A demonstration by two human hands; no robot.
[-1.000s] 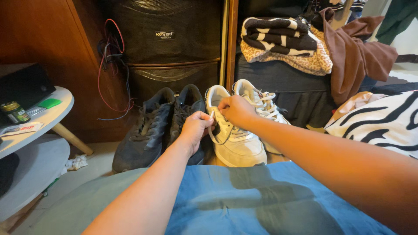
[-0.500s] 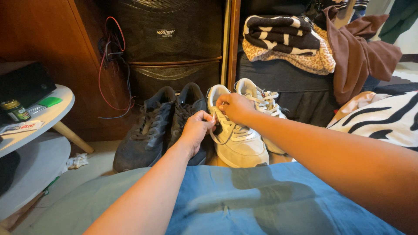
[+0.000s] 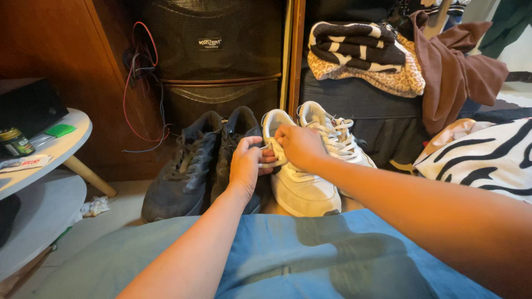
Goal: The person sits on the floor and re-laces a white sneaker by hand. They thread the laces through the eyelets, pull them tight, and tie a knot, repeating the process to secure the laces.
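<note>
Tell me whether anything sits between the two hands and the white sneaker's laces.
Nothing visible does. The left hand and right hand are both already on the laces of the nearer white sneaker, pinching them over its tongue. The dark sneakers stand beside it, to the left, not in between.

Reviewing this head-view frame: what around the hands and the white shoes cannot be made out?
- White lace: any knot is hidden between left hand and right hand.
- Nearer white shoe: tongue covered by both hands.
- Farther white shoe: toe hidden behind the right forearm.
- Dark shoes: the right one partly behind the left hand.
</note>
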